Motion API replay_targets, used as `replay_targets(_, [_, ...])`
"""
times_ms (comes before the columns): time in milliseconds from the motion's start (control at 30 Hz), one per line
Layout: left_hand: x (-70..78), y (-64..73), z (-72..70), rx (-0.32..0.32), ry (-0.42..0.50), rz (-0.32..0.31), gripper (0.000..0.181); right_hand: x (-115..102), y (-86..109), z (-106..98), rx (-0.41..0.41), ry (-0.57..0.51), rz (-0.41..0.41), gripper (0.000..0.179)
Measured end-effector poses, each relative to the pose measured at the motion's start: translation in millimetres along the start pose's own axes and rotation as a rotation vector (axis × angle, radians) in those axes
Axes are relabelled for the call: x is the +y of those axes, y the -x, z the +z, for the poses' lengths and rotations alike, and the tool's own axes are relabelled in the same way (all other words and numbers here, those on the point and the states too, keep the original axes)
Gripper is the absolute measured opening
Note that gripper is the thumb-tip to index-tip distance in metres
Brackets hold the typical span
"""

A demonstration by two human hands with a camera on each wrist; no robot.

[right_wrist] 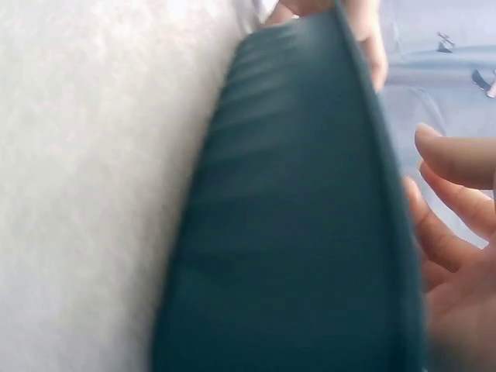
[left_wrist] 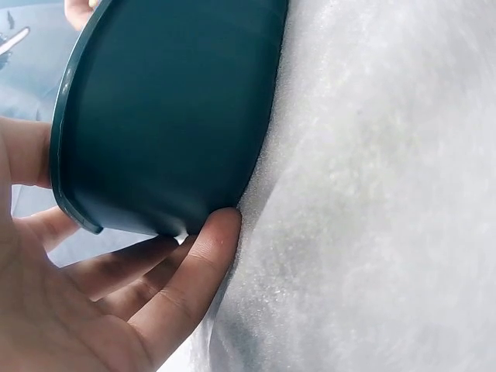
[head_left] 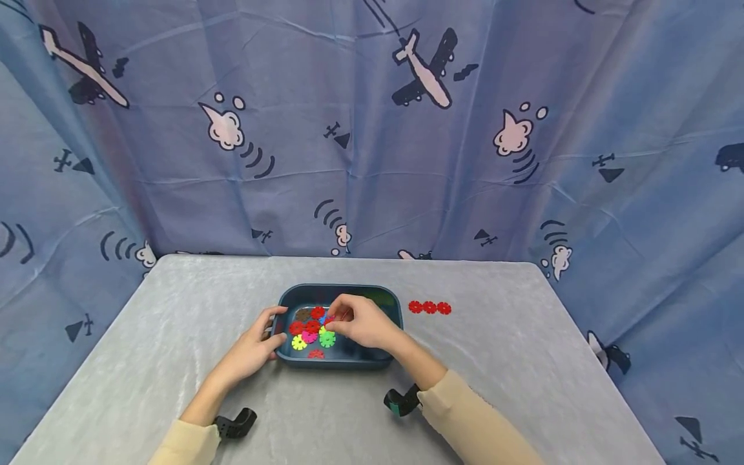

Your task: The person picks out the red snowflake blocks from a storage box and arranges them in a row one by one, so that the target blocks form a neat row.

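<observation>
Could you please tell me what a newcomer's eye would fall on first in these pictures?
Probably the bright notched discs clustered toward the left of the dark tray, with the right hand reaching in over them and the left hand gripping the tray's left end. Next might come the three red discs lined up right of the tray, then the airplane-patterned blue curtain behind the table.

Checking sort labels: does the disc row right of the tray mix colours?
No, all three notched discs beside the tray are red.
</observation>
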State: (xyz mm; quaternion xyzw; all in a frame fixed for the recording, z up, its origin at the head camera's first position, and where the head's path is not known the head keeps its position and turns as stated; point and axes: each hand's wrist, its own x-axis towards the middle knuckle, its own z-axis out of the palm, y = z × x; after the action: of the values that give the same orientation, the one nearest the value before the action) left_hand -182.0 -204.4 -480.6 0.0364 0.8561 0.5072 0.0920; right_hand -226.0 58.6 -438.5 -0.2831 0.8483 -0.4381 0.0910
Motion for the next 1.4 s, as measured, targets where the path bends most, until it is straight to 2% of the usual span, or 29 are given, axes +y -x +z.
replay_targets(233, [-0.8,1.0,-2.7,0.001,-0.02,-0.012,0.053,7,-14.4,22,-0.083,0.01,0.034,0.014])
replay_targets(400, [-0.8,1.9,-2.9,0.001,-0.018,-0.012,0.054,13,-21.4,34,-0.159,0.052,0.046,0.013])
replay_targets(633, [-0.3,-0.3,-0.4,0.0,-0.002,-0.002,0.053,18,-25.6,43,-0.217,0.145,0.061,0.018])
replay_targets(1033, [3.3,4.4,0.0,0.0,0.019,0.01,0.053,18,-25.3,44,-0.237,0.272,0.018,0.016])
replay_targets(1400, [-2.1,0.0,0.0,0.011,0.002,-0.002,0.052,21,-26.6,46,-0.202,0.251,0.062,0.016])
